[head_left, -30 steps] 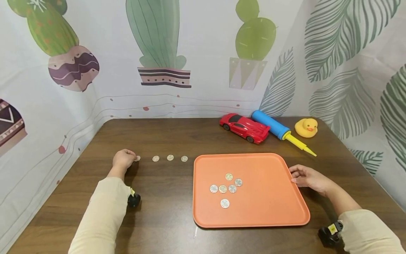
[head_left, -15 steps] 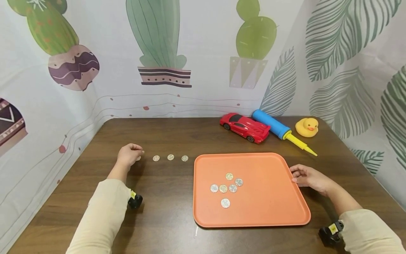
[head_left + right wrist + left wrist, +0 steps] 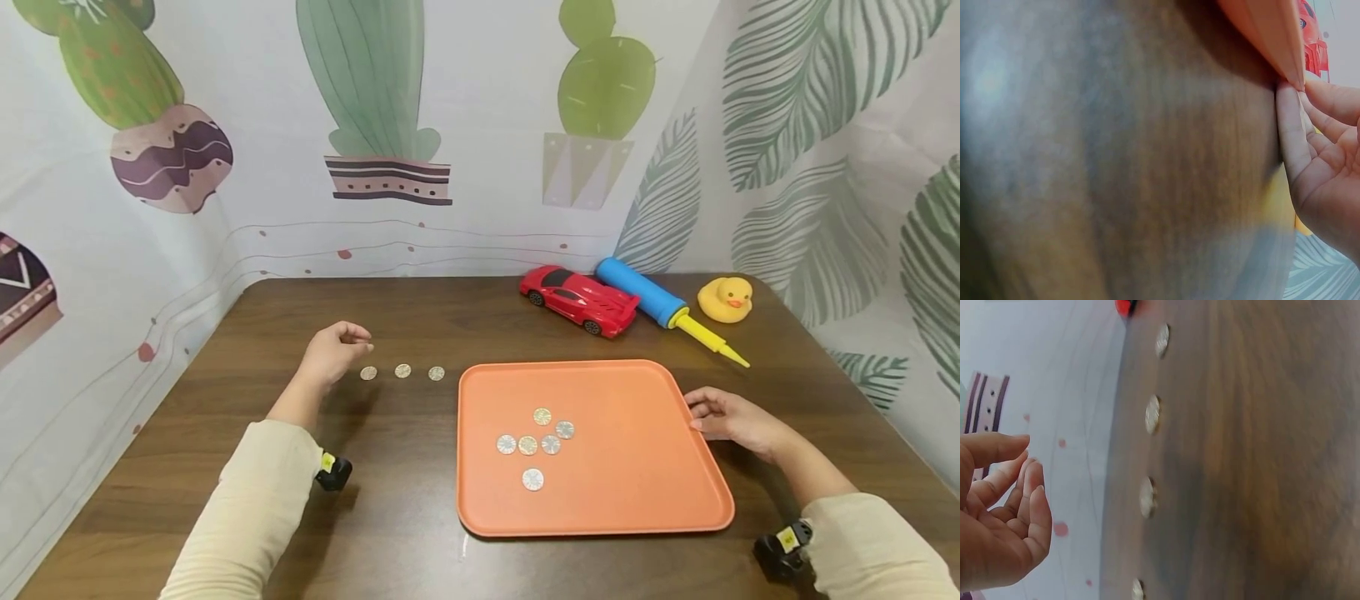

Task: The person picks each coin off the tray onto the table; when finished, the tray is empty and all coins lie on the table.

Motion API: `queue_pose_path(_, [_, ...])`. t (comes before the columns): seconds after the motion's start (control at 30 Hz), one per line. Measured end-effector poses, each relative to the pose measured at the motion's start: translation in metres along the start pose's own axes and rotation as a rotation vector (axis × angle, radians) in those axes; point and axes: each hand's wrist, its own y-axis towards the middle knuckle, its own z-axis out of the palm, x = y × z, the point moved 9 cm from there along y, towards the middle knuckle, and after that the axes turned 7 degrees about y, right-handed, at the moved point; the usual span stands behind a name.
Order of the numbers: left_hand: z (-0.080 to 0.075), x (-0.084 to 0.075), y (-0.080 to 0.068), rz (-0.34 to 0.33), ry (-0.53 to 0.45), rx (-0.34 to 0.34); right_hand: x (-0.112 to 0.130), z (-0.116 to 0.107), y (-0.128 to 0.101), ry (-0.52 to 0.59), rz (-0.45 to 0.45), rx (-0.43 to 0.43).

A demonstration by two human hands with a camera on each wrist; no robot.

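My left hand [image 3: 332, 354] hovers above the table's left side with fingers loosely bent and nothing between them. In the left wrist view its thumb [image 3: 999, 447] lies close to the fingertips. Below it runs a row of gold-toned coins [image 3: 402, 371] on the wood; the leftmost coin [image 3: 1138, 589] is hidden by the hand in the head view. My right hand [image 3: 738, 423] holds the right rim of the orange tray [image 3: 637, 492], thumb and fingers at its edge. On the tray lie several silver and gold coins [image 3: 527, 445], spread loosely left of its middle.
Along the back of the table are a red toy car [image 3: 579, 300], a blue and yellow hand pump [image 3: 645, 292] and a yellow rubber duck [image 3: 725, 300]. Behind the table [image 3: 390, 500] hangs a cloth printed with cacti and leaves.
My left hand has risen off the leftmost coin and moved right, toward the second one in the row. The right hand and the tray have stayed in place.
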Motion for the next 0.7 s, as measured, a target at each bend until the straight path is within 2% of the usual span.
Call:
queue_pose_path(0.37, [0.022, -0.04, -0.003, 0.125, -0.046, 0.064, -0.003, -0.001, 0.001, 0.008, 0.014, -0.007])
queue_pose_path(0.7, [0.061, -0.067, -0.01, 0.238, -0.069, 0.196, 0.0, 0.001, 0.0, 0.019, 0.007, 0.003])
